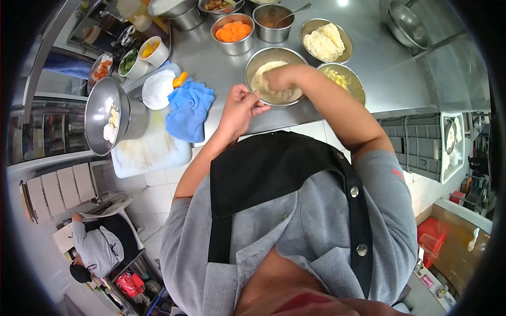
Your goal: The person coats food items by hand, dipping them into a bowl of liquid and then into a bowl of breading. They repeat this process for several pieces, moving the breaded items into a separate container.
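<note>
A metal bowl [275, 52] with pale, flour-like contents stands near the front edge of the steel counter. My right hand [284, 79] reaches down into it, its fingertips hidden in the pale contents. At the bowl's left rim, my left hand [243, 108] pinches the edge between thumb and fingers. Just right of it is a bowl of yellow pieces [340, 79], partly behind my right forearm. Beyond that, another bowl holds a pale yellow crumbly mass [324, 43].
Carrot slices [233, 31] and a sauce pot [274, 32] with a spoon stand behind. To the left are a blue cloth [190, 108], a cutting board [153, 152] and a large steel bowl [95, 116]. Another person [108, 245] is at the lower left.
</note>
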The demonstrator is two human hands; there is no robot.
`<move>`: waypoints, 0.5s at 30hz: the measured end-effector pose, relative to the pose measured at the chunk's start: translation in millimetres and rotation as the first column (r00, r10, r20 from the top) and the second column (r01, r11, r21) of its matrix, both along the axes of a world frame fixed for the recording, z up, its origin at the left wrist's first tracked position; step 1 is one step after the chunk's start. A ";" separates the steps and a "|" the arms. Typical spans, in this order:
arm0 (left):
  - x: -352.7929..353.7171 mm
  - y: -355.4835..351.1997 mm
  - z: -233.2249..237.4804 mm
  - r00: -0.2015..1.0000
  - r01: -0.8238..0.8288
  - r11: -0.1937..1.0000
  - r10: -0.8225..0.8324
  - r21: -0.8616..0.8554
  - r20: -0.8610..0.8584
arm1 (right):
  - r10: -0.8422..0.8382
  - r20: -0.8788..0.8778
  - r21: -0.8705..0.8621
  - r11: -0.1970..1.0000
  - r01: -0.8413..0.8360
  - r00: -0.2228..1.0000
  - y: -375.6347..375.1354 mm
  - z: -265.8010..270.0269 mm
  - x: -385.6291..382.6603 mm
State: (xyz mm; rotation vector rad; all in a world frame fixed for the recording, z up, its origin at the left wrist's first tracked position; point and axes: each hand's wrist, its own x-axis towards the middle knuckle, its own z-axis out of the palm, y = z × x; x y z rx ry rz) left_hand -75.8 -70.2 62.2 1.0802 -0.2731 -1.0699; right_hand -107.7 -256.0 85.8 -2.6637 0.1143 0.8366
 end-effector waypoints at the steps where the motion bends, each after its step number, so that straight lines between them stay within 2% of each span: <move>1: -1.8 2.3 -0.9 1.000 -0.006 1.000 0.006 0.004 -0.001 | -0.060 -0.062 0.021 0.998 0.062 0.996 0.2 7.8 1.8; 2: -2.1 1.7 0.4 1.000 -0.014 1.000 0.014 0.002 0.002 | -0.118 -0.120 0.031 0.992 0.122 0.986 -0.9 16.9 4.7; 3: -2.6 0.8 1.0 1.000 -0.024 1.000 0.024 -0.002 0.004 | -0.094 -0.156 0.048 0.994 0.103 0.983 0.1 25.6 5.4; 6: -4.5 0.1 1.2 0.999 -0.039 0.999 0.039 -0.001 0.015 | 0.078 0.029 -0.029 0.997 -0.077 0.997 0.0 -15.6 -8.4; 7: -1.7 -1.7 1.2 0.999 -0.033 0.999 0.033 -0.008 0.021 | 0.137 -0.047 -0.077 0.987 -0.141 0.989 -3.6 -18.4 -1.4; 10: -1.7 -0.1 -2.1 1.000 -0.012 1.000 0.012 -0.002 0.015 | -0.185 -0.242 0.123 0.968 0.219 0.953 1.0 17.7 9.6; 11: -1.3 -0.7 -2.1 1.000 -0.017 1.000 0.017 0.000 0.008 | -0.024 -0.180 0.030 0.999 0.030 0.983 -6.4 5.7 24.9; 14: -4.1 2.0 -2.4 1.000 -0.014 1.000 0.014 0.010 0.013 | 0.011 0.082 -0.057 0.998 -0.007 0.997 -7.4 -39.5 20.3; 15: -2.4 -0.6 -1.3 1.000 -0.014 1.000 0.013 0.003 0.023 | 0.106 -0.061 -0.073 0.991 -0.110 0.993 -5.2 -17.1 26.8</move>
